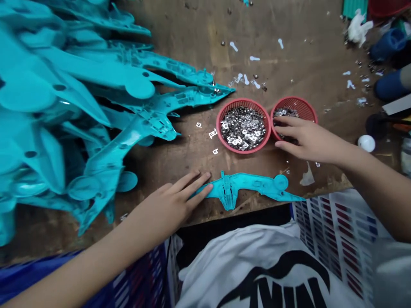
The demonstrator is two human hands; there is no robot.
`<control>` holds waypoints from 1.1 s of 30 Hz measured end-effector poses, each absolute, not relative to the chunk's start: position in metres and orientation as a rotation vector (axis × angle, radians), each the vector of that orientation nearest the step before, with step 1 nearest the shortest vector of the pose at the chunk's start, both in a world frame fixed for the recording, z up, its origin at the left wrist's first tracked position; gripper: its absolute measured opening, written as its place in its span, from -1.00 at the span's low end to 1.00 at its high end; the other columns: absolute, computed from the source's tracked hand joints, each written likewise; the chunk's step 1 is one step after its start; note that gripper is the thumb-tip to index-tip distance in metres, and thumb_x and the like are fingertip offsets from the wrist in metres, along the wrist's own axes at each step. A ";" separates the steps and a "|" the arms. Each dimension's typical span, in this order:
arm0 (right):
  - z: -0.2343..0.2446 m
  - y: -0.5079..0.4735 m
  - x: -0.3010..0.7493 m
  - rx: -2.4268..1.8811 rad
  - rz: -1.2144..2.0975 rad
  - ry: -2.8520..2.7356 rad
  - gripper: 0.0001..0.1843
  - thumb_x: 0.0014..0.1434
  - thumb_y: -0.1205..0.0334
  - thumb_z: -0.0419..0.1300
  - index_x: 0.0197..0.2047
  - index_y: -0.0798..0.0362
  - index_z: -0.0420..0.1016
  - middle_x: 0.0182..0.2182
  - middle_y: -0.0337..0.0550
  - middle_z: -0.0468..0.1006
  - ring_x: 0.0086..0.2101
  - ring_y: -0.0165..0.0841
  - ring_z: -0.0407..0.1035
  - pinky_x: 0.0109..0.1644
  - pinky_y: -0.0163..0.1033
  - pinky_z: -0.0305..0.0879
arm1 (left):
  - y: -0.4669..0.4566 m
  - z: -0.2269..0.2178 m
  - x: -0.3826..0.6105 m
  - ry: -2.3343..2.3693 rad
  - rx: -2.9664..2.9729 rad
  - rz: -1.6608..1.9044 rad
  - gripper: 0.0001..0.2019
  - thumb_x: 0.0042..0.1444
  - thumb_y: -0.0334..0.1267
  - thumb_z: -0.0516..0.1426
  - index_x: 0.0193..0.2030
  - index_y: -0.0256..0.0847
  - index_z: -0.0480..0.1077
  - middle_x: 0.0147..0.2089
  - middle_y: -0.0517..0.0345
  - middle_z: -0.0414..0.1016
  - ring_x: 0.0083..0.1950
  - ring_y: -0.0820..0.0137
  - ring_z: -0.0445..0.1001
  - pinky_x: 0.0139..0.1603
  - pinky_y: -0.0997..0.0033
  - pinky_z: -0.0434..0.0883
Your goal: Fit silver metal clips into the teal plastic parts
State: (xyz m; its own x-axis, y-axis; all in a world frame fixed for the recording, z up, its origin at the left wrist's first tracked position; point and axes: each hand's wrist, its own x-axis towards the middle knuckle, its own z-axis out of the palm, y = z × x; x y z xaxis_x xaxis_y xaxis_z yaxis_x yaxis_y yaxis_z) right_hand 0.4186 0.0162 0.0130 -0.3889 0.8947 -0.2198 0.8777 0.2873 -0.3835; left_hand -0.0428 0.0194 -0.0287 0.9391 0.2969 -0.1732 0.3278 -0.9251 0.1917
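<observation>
My left hand [180,194] lies with its fingers stretched out over the left end of a turquoise plastic part [250,182], hiding that end. The part is long and wing-shaped, with a ribbed middle, and lies along the table's near edge. Over the smaller red basket [310,109] is my right hand [298,134], its fingers apart and their tips above the small metal pieces [285,112] inside. Whether a fingertip touches a piece cannot be made out. Beside it stands a larger red basket [219,128] holding many small shiny metal plates [245,128].
A tall heap of similar turquoise parts [96,85] covers the left side. Loose metal plates [213,134] and small white keyhole-shaped pieces [254,58] lie scattered on the wooden table [192,25]. Blue cylinders [387,45] and a white ball [366,143] are at right. Plastic crates [340,226] stand below the edge.
</observation>
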 end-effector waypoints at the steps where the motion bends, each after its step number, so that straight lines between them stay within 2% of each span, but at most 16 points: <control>1: 0.015 0.014 0.415 -1.650 0.739 -2.508 -0.52 0.65 0.01 0.20 0.39 -0.02 0.80 0.60 0.15 0.54 0.52 0.20 0.51 0.62 0.38 0.51 | 0.018 -0.028 -0.042 0.474 2.883 -0.214 -0.33 0.53 -0.46 0.13 0.72 -0.10 0.44 0.77 -0.10 0.42 0.71 -0.05 0.49 0.17 0.14 0.69; 5: 0.016 0.009 0.403 -1.434 0.792 -2.543 -0.52 0.68 0.17 0.12 0.41 -0.03 0.79 0.52 0.08 0.65 0.43 0.04 0.61 0.56 0.21 0.59 | 0.016 -0.026 -0.035 0.501 2.925 -0.201 -0.43 0.63 -0.29 0.13 0.70 -0.23 0.46 0.72 -0.21 0.48 0.64 -0.09 0.57 0.23 0.05 0.72; 8: 0.011 0.012 0.404 -1.510 0.642 -2.508 -0.49 0.66 0.25 0.08 0.41 -0.02 0.79 0.40 0.11 0.74 0.34 0.03 0.66 0.46 0.22 0.63 | 0.020 -0.020 -0.032 0.492 2.973 -0.133 -0.48 0.66 -0.22 0.13 0.65 -0.21 0.50 0.71 -0.23 0.50 0.63 -0.12 0.58 0.20 0.03 0.74; 9: 0.008 0.014 0.405 -1.551 0.612 -2.516 -0.50 0.64 0.24 0.11 0.41 -0.01 0.79 0.38 0.14 0.74 0.33 0.07 0.65 0.43 0.24 0.63 | 0.024 -0.018 -0.030 0.485 2.981 -0.084 -0.50 0.67 -0.21 0.14 0.63 -0.16 0.52 0.73 -0.20 0.48 0.65 -0.11 0.57 0.24 0.01 0.73; 11: 0.003 0.017 0.408 -1.598 0.618 -2.567 -0.52 0.58 0.21 0.20 0.39 0.01 0.79 0.32 0.19 0.75 0.29 0.13 0.63 0.38 0.28 0.61 | 0.032 -0.016 -0.027 0.509 2.961 0.032 -0.52 0.66 -0.20 0.16 0.62 -0.07 0.51 0.78 -0.14 0.40 0.73 -0.10 0.48 0.46 -0.08 0.66; 13: -0.002 0.019 0.407 -1.618 0.642 -2.603 -0.55 0.55 0.21 0.24 0.36 0.00 0.81 0.21 0.19 0.77 0.22 0.14 0.63 0.32 0.25 0.60 | 0.041 -0.017 -0.022 0.594 2.898 0.111 -0.45 0.65 -0.15 0.19 0.70 -0.07 0.40 0.84 -0.16 0.29 0.82 -0.14 0.34 0.69 -0.22 0.50; 15: -0.003 0.019 0.403 -1.654 0.642 -2.597 -0.58 0.57 0.22 0.21 0.30 0.01 0.82 0.13 0.18 0.77 0.14 0.10 0.64 0.24 0.17 0.59 | 0.048 -0.020 -0.017 0.664 2.829 0.125 -0.33 0.65 -0.07 0.20 0.78 -0.13 0.27 0.86 -0.22 0.23 0.87 -0.21 0.22 0.78 -0.33 0.40; 17: -0.002 0.019 0.398 -1.696 0.633 -2.585 -0.62 0.59 0.23 0.19 0.22 0.04 0.84 0.08 0.19 0.78 0.09 0.08 0.65 0.18 0.11 0.57 | 0.050 -0.022 -0.014 0.667 2.791 0.109 -0.33 0.66 -0.05 0.16 0.79 -0.18 0.25 0.83 -0.26 0.29 0.87 -0.24 0.22 0.79 -0.38 0.38; 21: 0.005 0.019 0.393 -1.724 0.590 -2.626 -0.65 0.60 0.23 0.18 0.08 0.01 0.86 0.02 0.19 0.79 0.05 0.10 0.64 0.16 0.11 0.53 | 0.046 -0.021 -0.014 0.585 2.792 0.074 -0.49 0.72 -0.12 0.03 0.64 -0.18 0.47 0.68 -0.23 0.52 0.73 -0.12 0.46 0.71 -0.25 0.50; 23: 0.007 0.018 0.392 -1.730 0.540 -2.642 -0.61 0.62 0.23 0.12 0.07 0.02 0.84 0.03 0.21 0.79 0.06 0.12 0.63 0.20 0.15 0.53 | 0.043 -0.018 -0.017 0.520 2.795 0.051 -0.52 0.71 -0.14 0.04 0.59 -0.17 0.53 0.65 -0.22 0.56 0.66 -0.09 0.55 0.66 -0.21 0.56; 27: 0.004 0.015 0.393 -1.766 0.471 -2.608 -0.56 0.63 0.21 0.06 0.17 0.05 0.81 0.08 0.25 0.77 0.11 0.14 0.61 0.23 0.18 0.54 | 0.033 -0.009 -0.021 0.433 2.850 0.063 -0.54 0.66 -0.24 0.12 0.58 -0.09 0.54 0.72 -0.18 0.49 0.72 -0.13 0.49 0.63 -0.24 0.58; 31: -0.001 0.018 0.396 -1.719 0.536 -2.649 -0.56 0.61 0.15 0.13 0.25 -0.04 0.83 0.06 0.16 0.79 0.11 0.12 0.60 0.25 0.20 0.55 | 0.014 -0.006 -0.018 0.241 2.917 0.118 -0.44 0.59 -0.47 0.09 0.59 0.03 0.53 0.69 0.05 0.55 0.70 0.10 0.53 0.63 -0.03 0.57; 33: -0.002 0.022 0.397 -1.701 0.563 -2.671 -0.55 0.62 0.13 0.11 0.21 -0.05 0.86 0.03 0.15 0.80 0.10 0.12 0.61 0.26 0.21 0.55 | 0.004 -0.011 -0.016 0.179 2.939 0.093 -0.42 0.57 -0.48 0.11 0.60 -0.01 0.54 0.67 0.04 0.58 0.67 0.11 0.56 0.56 0.02 0.59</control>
